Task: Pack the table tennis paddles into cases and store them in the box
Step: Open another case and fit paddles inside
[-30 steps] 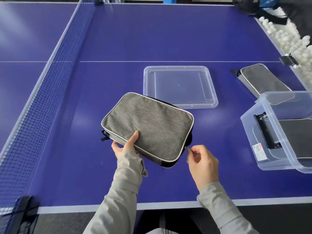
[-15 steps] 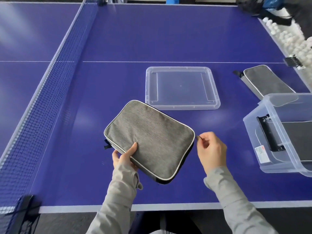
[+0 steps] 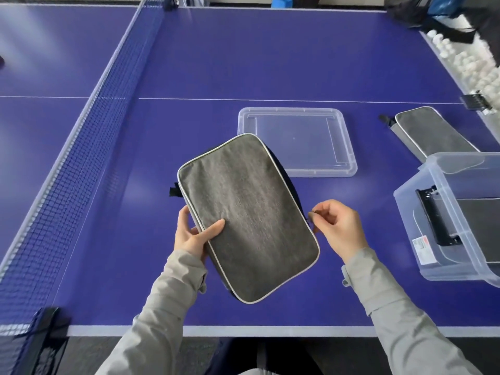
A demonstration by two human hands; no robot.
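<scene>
Three grey cases (image 3: 249, 217) (image 3: 433, 133) (image 3: 481, 226), left hand (image 3: 192, 234) grips one, right hand (image 3: 341, 228) pinches its zip (image 3: 311, 213), one box (image 3: 438, 266)

No legible text anywhere in view; the only printed item is a small white sticker (image 3: 420, 243) with a red patch, on the near wall of the clear plastic box (image 3: 405, 209). Its print is too small to read.

- Tabletop (image 3: 270, 63): blue table tennis surface, white edge band along the near side.
- White line (image 3: 270, 100): runs left to right across the surface.
- Net (image 3: 89, 147): dark mesh, white top tape, running from near left to far centre.
- Net clamp (image 3: 46, 328): black, at near-left edge.
- White balls (image 3: 470, 69): many, heaped beyond the right edge.
- Black clip (image 3: 475, 102): on right edge, beside the balls.
- Dark bag (image 3: 405, 9): far right corner; contents not discernible.
</scene>
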